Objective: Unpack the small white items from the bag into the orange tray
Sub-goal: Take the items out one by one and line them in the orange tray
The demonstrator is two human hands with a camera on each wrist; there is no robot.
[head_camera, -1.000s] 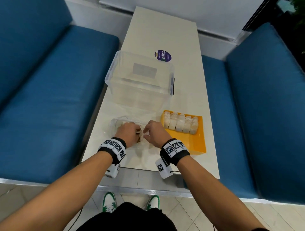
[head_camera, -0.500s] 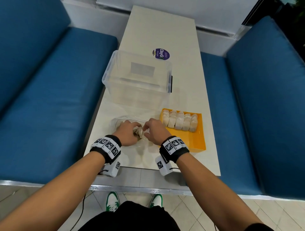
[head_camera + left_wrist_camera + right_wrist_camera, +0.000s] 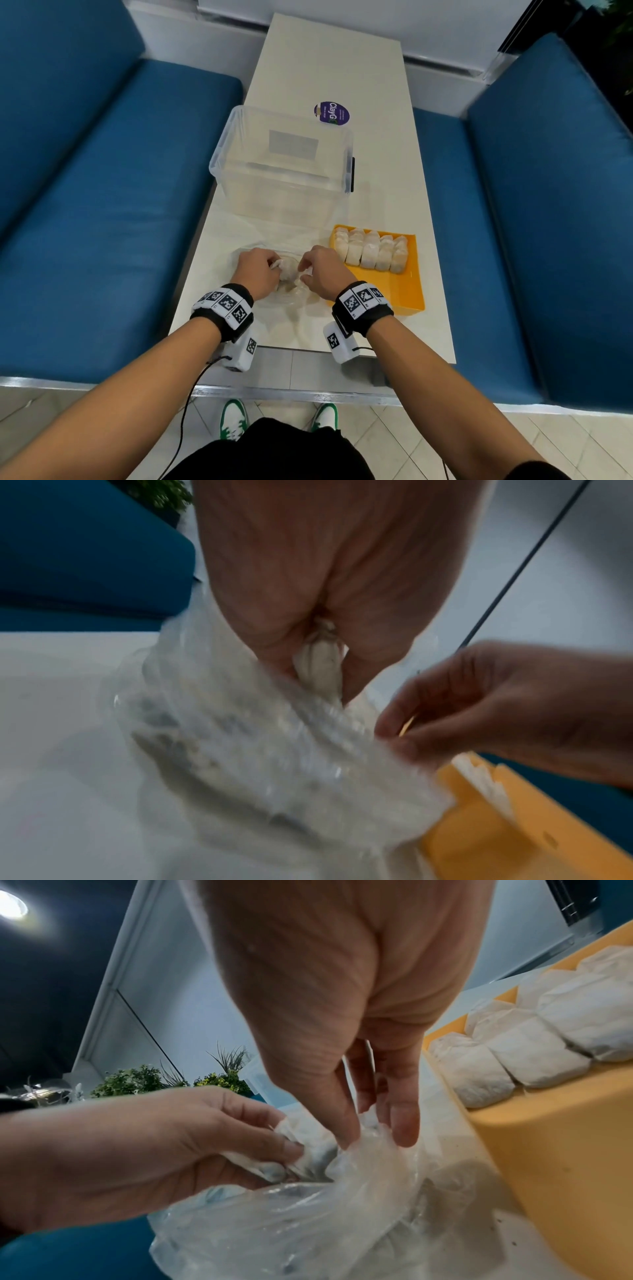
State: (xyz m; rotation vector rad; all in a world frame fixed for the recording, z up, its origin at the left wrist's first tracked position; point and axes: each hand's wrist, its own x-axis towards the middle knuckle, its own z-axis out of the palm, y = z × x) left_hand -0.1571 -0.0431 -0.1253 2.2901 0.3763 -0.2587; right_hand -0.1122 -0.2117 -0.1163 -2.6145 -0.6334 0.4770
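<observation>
Clear thin plastic is the whole story here: the bag point(image 3: 287, 291) lies crumpled on the near part of the white surface point(image 3: 329, 68), just left of the orange tray point(image 3: 400, 291). The left hand point(image 3: 255, 274) has its fingers point(image 3: 260, 1139) curled around one small white pouch point(image 3: 320, 666), pinching it at the mouth of the bag. The right hand point(image 3: 320, 270) has thumb and fingertips point(image 3: 404, 1123) pinching the plastic edge to keep the bag open, with the other fingers loosely extended. Over in the tray, a row of white pouches point(image 3: 370, 251) already sits packed side by side along the far edge, and the near half of the tray is bare orange. More pouches show as pale lumps through the plastic, though I can't count them. Beyond all this stands a clear storage bin point(image 3: 281, 164), with a purple round sticker point(image 3: 331, 113) past it. My guess on what could go wrong: the film is so flimsy and clingy that pulling the pouch could drag the whole bag along with it if the right hand's pinch slips. Also, these look like soft paper pouches, so squeezing too hard or snagging one on the bunched plastic could tear it and spill whatever's inside.
</observation>
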